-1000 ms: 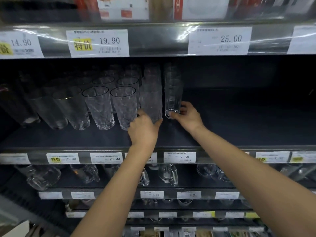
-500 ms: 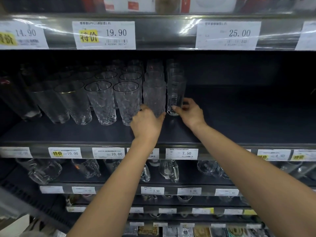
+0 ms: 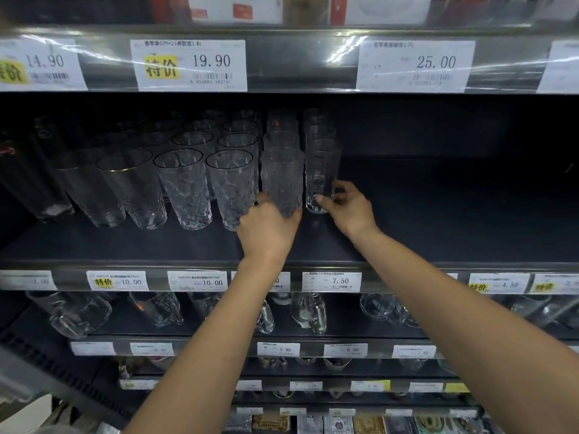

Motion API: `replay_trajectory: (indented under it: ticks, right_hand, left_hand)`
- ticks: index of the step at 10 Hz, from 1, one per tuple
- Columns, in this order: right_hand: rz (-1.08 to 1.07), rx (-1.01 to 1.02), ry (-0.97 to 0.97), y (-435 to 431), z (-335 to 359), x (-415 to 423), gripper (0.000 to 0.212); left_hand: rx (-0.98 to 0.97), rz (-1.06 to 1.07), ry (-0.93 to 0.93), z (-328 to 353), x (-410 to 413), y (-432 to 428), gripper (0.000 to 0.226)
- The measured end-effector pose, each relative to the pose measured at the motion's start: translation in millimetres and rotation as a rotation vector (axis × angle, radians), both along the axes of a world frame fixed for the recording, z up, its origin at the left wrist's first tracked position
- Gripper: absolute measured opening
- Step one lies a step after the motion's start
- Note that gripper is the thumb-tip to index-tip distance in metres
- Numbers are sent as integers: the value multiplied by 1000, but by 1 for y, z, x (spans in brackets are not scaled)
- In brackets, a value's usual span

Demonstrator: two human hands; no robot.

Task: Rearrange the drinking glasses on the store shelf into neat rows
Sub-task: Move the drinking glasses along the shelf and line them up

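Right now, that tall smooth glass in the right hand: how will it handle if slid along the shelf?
Likely rigid and brittle: the tall smooth glass is clear glass. Probably tippy, being tall and narrow, though the right hand grips low at its base, which helps. May clink against the textured glass close beside it, held by the left hand.

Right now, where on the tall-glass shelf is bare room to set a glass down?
Widest bare patch: the shelf right of the smooth glass in the right hand, out to the right end. A bare strip runs along the front, just behind the price rail. Crowded: left of the textured glass in the left hand, rows packed deep.
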State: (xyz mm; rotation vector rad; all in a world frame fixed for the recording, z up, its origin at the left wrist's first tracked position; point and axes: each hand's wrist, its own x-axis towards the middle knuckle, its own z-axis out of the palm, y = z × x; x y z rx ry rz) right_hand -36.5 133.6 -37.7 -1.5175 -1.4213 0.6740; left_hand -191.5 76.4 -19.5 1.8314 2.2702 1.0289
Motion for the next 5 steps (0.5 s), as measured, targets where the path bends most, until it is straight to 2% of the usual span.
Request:
replay_trajectory:
  ticks: [3, 4, 5]
  right_hand:
    - [34, -38, 17, -4, 5, 2, 53]
    - [57, -66, 57, -7, 8, 11, 49]
    - [78, -101, 96, -14, 9, 24, 46]
  left_hand:
    - [-22, -37, -26, 4, -1, -6, 69]
    - [-31, -90, -69, 2, -6, -7, 61]
    - [-22, -128, -91, 0, -15, -12, 44]
